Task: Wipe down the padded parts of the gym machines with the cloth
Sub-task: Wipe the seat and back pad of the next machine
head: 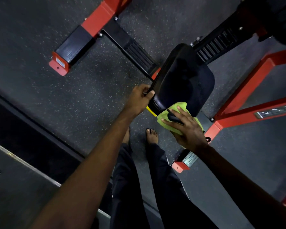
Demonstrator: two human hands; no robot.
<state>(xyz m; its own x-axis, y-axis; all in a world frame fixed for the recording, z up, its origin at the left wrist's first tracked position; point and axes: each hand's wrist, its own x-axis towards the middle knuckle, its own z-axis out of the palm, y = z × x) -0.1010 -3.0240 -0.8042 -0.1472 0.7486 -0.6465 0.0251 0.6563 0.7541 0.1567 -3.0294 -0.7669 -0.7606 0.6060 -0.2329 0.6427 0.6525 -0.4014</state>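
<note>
A black padded seat [183,80] of a red-framed gym machine sits in the middle of the head view. My left hand [139,98] grips the seat's near left edge, thumb on top. My right hand [186,126] presses a lime-green cloth [178,108] flat against the seat's near edge, fingers spread over the cloth. A dark narrow object lies between my right fingers on the cloth; I cannot tell what it is. A yellow lever [151,111] pokes out under the seat.
Red steel frame beams [248,90] run to the right of the seat, and a red-and-black foot [69,52] stands at the upper left. My bare feet [152,134] stand on speckled rubber flooring [73,100] just before the seat. A small red bracket [180,166] lies near my right leg.
</note>
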